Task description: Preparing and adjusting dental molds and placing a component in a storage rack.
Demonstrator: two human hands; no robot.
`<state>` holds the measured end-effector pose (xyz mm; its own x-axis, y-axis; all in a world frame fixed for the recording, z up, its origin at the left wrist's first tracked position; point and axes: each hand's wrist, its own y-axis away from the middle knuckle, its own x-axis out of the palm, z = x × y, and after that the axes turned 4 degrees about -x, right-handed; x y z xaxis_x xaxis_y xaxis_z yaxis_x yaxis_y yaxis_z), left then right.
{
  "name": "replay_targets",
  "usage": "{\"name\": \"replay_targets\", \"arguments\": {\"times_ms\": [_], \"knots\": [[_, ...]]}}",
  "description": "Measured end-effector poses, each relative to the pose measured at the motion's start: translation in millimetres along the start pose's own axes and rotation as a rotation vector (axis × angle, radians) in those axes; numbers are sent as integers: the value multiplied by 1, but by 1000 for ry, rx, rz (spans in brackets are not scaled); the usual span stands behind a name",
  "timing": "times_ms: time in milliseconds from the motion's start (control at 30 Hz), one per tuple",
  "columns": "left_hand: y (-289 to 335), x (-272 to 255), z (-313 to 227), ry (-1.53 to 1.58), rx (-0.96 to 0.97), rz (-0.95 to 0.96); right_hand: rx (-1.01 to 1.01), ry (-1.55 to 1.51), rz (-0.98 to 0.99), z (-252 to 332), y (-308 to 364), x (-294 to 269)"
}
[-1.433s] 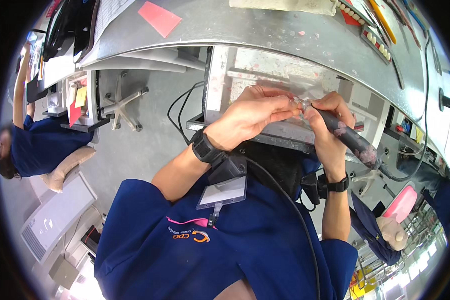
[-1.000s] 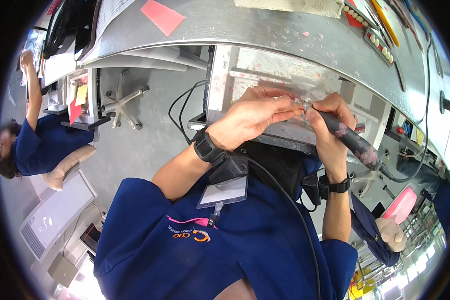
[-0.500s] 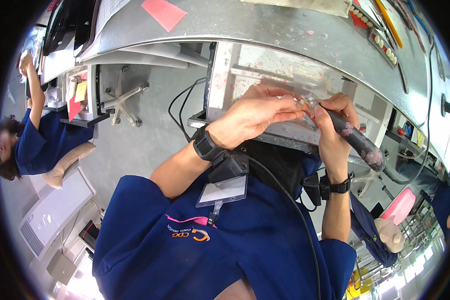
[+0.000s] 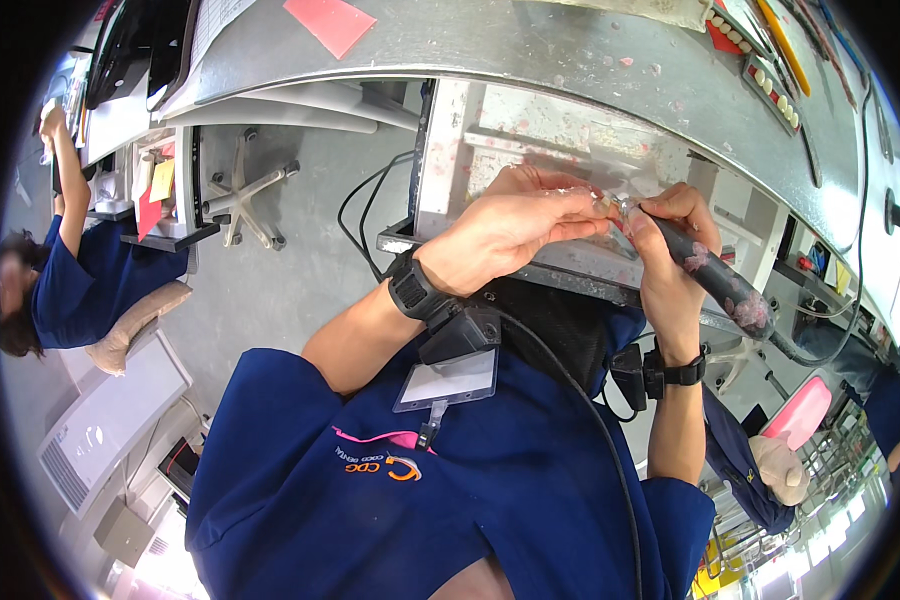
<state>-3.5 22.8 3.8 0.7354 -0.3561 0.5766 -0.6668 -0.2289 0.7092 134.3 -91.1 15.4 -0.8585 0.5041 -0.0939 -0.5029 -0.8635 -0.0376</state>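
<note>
A small piece [image 4: 610,207], pale with some red and partly hidden by fingers, sits just right of and above the centre of the frame, over a drawer. The left hand [image 4: 515,218], reaching in from the lower left, pinches it between thumb and fingertips, with no visible gap. The right hand [image 4: 678,245] is wrapped around the front of a dark, pink-stained handpiece [image 4: 713,275], thumb and fingers closed near its narrow end. That end points left and meets the piece or stops just beside it; I cannot tell which.

The step in hand looks like working the piece's surface with the tool. The next move seems to call for a firm left pinch and small, steady adjustments of the tip, clear of the fingertips.

Beneath the hands is the white drawer [image 4: 446,140], speckled pink. From the handpiece's rear, a cord [image 4: 820,353] curves up the right side. Across the top runs a grey metal workbench [image 4: 530,55], with a pink sheet [image 4: 332,24] at upper left and rows of model teeth [image 4: 773,92] at upper right. At far left sits a co-worker [image 4: 105,285] in dark blue.
</note>
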Motion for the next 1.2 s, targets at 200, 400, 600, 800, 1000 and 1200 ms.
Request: {"name": "replay_targets", "arguments": {"times_ms": [200,400,600,800,1000,1200], "knots": [[-2,-1,1,21,4,1,11,-7,4,0,0,-1],[-1,2,-2,-23,4,-18,10,13,6,2,-2,0],[3,6,-3,0,-11,-70,16,19,13,0,-1,0],[2,4,-2,2,-1,-47,-5,27,25,0,-1,-1],[0,1,0,11,1,-38,-11,45,21,-1,1,-1],[1,3,0,-24,26,-5,-7,1,-43,-2,0,0]]}}
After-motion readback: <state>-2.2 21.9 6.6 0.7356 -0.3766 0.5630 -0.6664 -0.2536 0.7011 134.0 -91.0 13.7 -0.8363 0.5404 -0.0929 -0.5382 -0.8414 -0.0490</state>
